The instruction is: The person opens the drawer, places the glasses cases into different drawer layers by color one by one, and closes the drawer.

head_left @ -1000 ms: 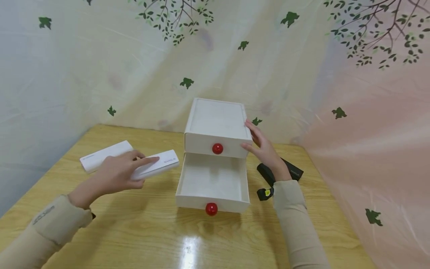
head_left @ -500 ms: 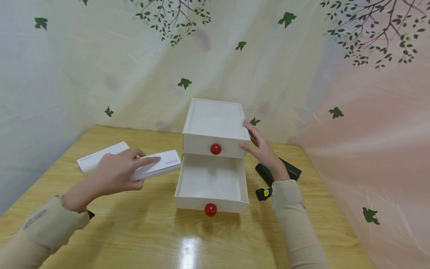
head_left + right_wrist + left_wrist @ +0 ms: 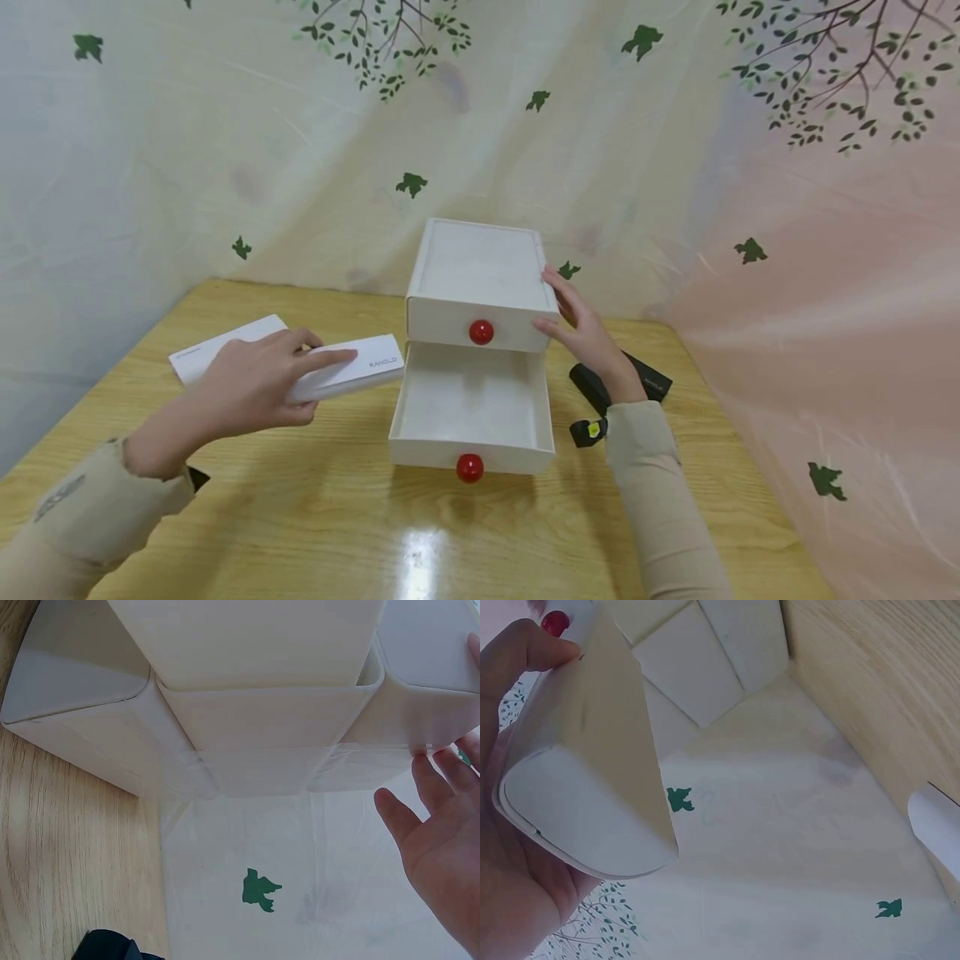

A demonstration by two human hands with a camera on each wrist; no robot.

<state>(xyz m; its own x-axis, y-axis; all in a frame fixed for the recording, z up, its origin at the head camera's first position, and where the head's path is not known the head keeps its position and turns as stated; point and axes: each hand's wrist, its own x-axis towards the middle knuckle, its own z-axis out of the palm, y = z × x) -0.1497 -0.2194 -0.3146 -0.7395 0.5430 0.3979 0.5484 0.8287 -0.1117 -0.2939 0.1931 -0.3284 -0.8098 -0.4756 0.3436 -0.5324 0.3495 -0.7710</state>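
Observation:
My left hand (image 3: 247,379) holds a white glasses case (image 3: 367,360) with printed lettering, its right end just left of the drawers. In the left wrist view, the thumb presses on the upper part of the case (image 3: 600,735), and a seam shows round its end. A white two-drawer box (image 3: 480,258) stands mid-table. Its lower drawer (image 3: 420,454) is pulled out, with nothing visible inside; the upper drawer with its red knob (image 3: 482,332) is closed. My right hand (image 3: 588,342) touches the upper right side of the box, fingers extended, as the right wrist view also shows.
A second white case (image 3: 198,354) lies behind my left hand, partly covered. To the right, a black case (image 3: 652,377) lies partly behind my right wrist, near a black object with a yellow mark (image 3: 587,432). A leaf-patterned sheet (image 3: 315,167) hangs behind the wooden table (image 3: 337,533).
My left wrist and sleeve have shifted slightly left, while the case stays beside the box. The head view has turned a little. My right hand and both drawers keep their places.

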